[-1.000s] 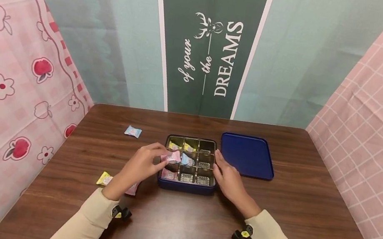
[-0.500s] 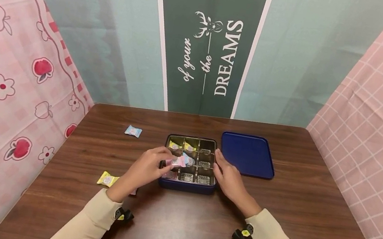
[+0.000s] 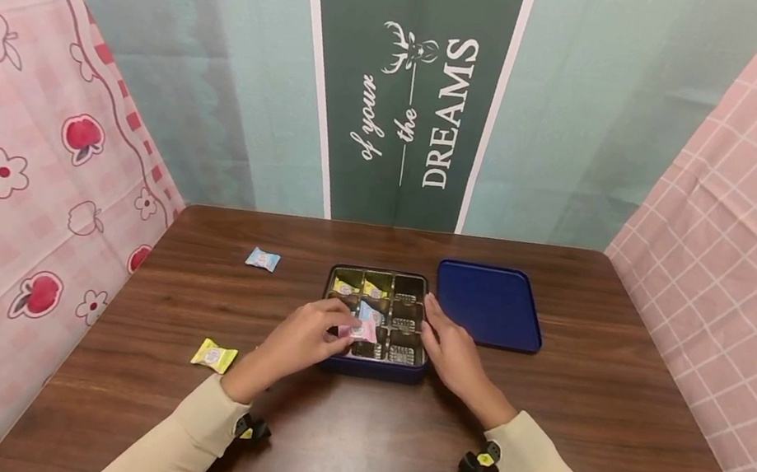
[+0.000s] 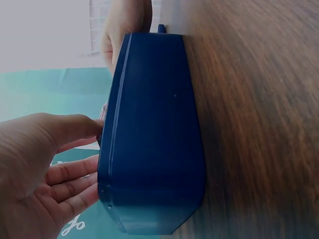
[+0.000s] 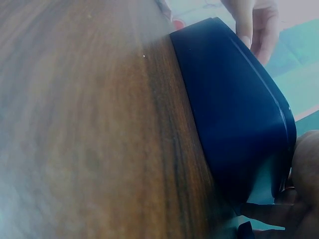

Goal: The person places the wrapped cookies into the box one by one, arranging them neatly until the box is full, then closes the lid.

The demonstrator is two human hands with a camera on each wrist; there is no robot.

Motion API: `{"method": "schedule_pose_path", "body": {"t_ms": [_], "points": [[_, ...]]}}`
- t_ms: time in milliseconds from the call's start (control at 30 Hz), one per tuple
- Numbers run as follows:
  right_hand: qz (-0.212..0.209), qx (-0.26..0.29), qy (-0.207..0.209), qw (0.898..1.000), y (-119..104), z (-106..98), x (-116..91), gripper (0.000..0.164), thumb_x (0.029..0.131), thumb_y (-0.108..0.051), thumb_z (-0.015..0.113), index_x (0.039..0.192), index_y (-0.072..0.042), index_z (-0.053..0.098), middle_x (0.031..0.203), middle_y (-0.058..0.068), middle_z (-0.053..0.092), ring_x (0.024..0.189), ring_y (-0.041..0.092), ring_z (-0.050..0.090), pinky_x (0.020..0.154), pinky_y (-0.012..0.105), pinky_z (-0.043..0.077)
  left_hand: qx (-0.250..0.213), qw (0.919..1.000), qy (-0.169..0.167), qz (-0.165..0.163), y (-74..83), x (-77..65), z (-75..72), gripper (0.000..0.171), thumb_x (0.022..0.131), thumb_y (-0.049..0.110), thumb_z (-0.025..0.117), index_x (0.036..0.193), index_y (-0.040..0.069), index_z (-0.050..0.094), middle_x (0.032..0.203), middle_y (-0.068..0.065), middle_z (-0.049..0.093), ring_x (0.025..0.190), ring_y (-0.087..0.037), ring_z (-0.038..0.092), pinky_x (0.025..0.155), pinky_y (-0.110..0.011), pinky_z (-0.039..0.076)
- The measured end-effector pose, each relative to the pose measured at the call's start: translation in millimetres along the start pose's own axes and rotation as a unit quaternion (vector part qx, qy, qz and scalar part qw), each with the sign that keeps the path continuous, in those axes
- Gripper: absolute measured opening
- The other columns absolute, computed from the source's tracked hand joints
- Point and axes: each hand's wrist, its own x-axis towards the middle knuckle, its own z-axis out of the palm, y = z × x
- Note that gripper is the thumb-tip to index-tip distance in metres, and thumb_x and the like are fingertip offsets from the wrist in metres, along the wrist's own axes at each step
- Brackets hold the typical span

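A dark blue tin [image 3: 371, 369] with a divided clear insert stands on the table. My left hand [image 3: 303, 338] pinches a pink-wrapped candy [image 3: 364, 332] over the front of the tin, around its middle column. In the left wrist view the left fingertips [image 4: 88, 196] are right at the tin's rim. My right hand [image 3: 454, 356] rests along the tin's right side with fingers fairly straight. Two yellow candies [image 3: 375, 291] sit in back compartments, and a blue candy [image 3: 369, 312] in the centre one. The left hand hides the tin's left front compartments.
A flat blue lid [image 3: 490, 305] lies at the back right of the tin. On the table's left are a blue candy [image 3: 263, 259] farther back and a yellow candy [image 3: 214, 356] beside the left wrist. Patterned cloths hang around the table [image 3: 350, 448].
My left hand has moved right and towards me with the pink candy, from the tin's left column to the front middle. A pink candy on the table is now hidden by the left forearm.
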Motion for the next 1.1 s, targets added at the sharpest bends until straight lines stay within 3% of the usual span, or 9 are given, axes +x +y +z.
{"method": "schedule_pose_path", "body": {"t_ms": [100, 333, 600, 1100], "points": [[0.002, 0.000, -0.001, 1.000, -0.3, 0.0, 0.3, 0.052, 0.104, -0.012, 0.056, 0.151, 0.005, 0.042, 0.156, 0.020, 0.040, 0.134, 0.035, 0.051, 0.104, 0.054, 0.045, 0.007, 1.0000, 0.001, 0.006, 0.1, 1.4, 2.2, 0.020, 0.090, 0.012, 0.078, 0.110, 0.009, 0.079, 0.104, -0.004, 0.070, 0.067, -0.007, 0.058, 0.060, -0.021, 0.048], [0.007, 0.002, -0.002, 1.000, -0.8, -0.7, 0.3, 0.052, 0.104, -0.014, 0.057, 0.151, 0.004, 0.043, 0.155, 0.019, 0.042, 0.134, 0.034, 0.050, 0.105, 0.053, 0.045, 0.016, 0.9998, -0.006, 0.014, 3.0, 4.5, 4.7, 0.020, 0.088, 0.011, 0.080, 0.108, 0.009, 0.079, 0.103, -0.004, 0.070, 0.078, -0.017, 0.065, 0.067, -0.027, 0.052], [0.006, 0.001, 0.000, 1.000, 0.3, 0.3, 0.2, 0.051, 0.104, -0.013, 0.057, 0.150, 0.003, 0.043, 0.155, 0.018, 0.042, 0.133, 0.035, 0.052, 0.104, 0.053, 0.046, 0.066, 0.9975, -0.018, 0.018, 6.0, 5.7, 7.1, 0.018, 0.089, 0.015, 0.080, 0.106, 0.013, 0.080, 0.103, -0.001, 0.069, 0.088, -0.014, 0.065, 0.075, -0.031, 0.056], [0.008, -0.002, 0.004, 1.000, 0.4, 1.0, 0.9, 0.052, 0.103, -0.014, 0.056, 0.151, 0.002, 0.043, 0.155, 0.017, 0.042, 0.133, 0.035, 0.052, 0.105, 0.053, 0.045, 0.074, 0.9962, -0.026, 0.037, 8.4, 7.2, 11.2, 0.019, 0.090, 0.016, 0.079, 0.108, 0.014, 0.080, 0.104, 0.000, 0.070, 0.095, -0.016, 0.065, 0.079, -0.032, 0.056]]}}
